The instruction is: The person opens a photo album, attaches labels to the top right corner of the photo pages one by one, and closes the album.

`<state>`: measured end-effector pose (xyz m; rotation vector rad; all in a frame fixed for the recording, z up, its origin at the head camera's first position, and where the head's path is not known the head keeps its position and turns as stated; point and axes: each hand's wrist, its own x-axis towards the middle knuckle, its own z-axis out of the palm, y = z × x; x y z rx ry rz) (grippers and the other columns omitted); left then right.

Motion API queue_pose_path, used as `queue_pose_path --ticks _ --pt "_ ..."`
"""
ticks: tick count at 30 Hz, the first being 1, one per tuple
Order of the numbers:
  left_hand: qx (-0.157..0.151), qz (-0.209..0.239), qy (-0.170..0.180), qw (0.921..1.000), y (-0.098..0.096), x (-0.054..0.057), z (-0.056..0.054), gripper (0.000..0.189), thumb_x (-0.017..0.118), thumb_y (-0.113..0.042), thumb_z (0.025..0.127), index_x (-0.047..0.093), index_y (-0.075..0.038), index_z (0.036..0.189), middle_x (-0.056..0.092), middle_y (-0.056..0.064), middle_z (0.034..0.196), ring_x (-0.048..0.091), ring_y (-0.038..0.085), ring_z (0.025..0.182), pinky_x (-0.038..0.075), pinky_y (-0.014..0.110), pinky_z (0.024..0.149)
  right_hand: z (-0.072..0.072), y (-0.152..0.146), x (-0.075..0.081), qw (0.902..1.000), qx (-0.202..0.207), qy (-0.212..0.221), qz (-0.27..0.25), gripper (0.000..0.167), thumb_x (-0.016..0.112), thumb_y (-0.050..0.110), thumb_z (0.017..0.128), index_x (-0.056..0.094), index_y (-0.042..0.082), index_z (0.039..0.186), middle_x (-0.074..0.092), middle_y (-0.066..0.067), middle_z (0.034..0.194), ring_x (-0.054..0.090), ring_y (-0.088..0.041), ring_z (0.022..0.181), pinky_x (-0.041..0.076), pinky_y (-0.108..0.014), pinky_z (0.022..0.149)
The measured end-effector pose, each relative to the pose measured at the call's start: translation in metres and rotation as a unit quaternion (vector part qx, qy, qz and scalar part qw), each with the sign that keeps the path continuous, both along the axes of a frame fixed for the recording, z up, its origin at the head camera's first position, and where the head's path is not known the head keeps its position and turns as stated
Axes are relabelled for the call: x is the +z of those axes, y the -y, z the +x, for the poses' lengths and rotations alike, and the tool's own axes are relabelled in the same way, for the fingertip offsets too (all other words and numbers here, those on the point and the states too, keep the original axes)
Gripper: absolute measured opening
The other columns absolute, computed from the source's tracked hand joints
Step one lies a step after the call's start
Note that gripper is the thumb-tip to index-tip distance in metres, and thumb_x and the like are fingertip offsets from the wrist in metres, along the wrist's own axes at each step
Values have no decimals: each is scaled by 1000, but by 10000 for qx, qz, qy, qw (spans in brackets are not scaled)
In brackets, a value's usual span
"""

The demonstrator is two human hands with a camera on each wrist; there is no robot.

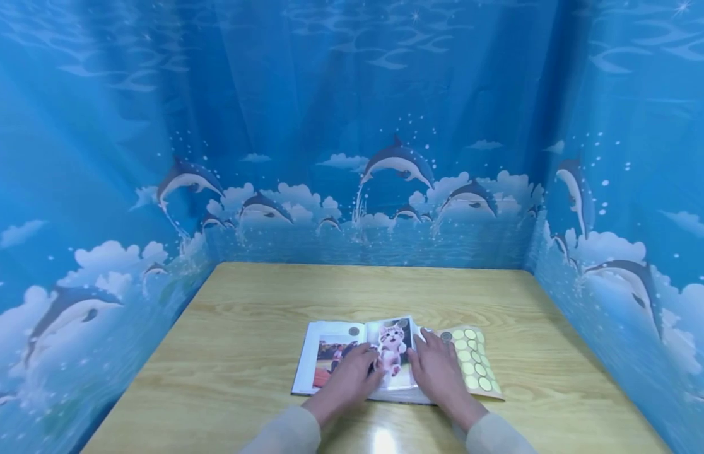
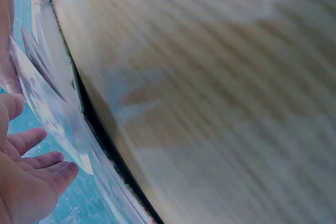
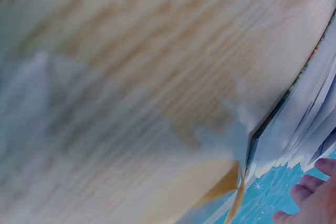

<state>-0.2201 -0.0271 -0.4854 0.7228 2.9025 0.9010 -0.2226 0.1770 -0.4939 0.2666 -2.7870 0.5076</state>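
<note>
A photo album (image 1: 303, 366) lies spread on the table, a group photo (image 1: 325, 362) on its left page. Its kitten page (image 1: 393, 347) is partly raised, as the left wrist view also shows. My left hand (image 1: 352, 373) lies over the middle of the album, fingers loosely bent by the kitten page's left side. On the kitten page's right edge is the thumb of my right hand (image 1: 440, 372), its other fingers spread over the album's right side. Small dark round stickers sit near the page tops, one on the left page (image 1: 354, 331), another on the kitten page (image 1: 404, 323).
A tan sheet of pale round stickers (image 1: 473, 359) sticks out from the album's right side, beside my right hand. The wooden table (image 1: 244, 328) spreads around the album. Blue curtains (image 1: 340, 113) printed with dolphins enclose its back and sides.
</note>
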Motion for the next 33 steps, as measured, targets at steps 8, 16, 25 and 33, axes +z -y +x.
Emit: queue_pose_path --ticks 8,16,25,33 --pt "112 153 -138 9997 -4 6 -6 45 56 -35 100 60 -4 134 48 23 145 47 39 131 38 55 109 -1 2 7 9899 130 73 -1409 37 50 17 103 59 0 134 59 -21 134 52 -42 125 35 -61 107" --pt "390 405 -81 9984 -21 23 -19 52 51 -45 101 62 -6 132 59 16 134 55 33 123 44 51 104 -4 5 4 9880 287 -512 -1426 37 65 12 92 65 2 128 65 -17 125 58 -40 117 43 -58 100" --pt "799 493 321 9951 -41 47 -28 57 64 -48 92 64 -4 129 66 15 119 61 30 108 52 48 93 -7 8 3 9887 339 -732 -1266 38 70 14 86 68 -1 121 66 -17 123 59 -39 115 42 -57 100" --pt "848 425 493 9943 -41 56 -34 16 67 -25 87 70 -12 95 62 -2 78 54 13 67 48 30 59 -6 3 1 9963 391 -597 -473 39 73 22 88 68 1 120 60 -22 129 54 -42 120 40 -60 103"
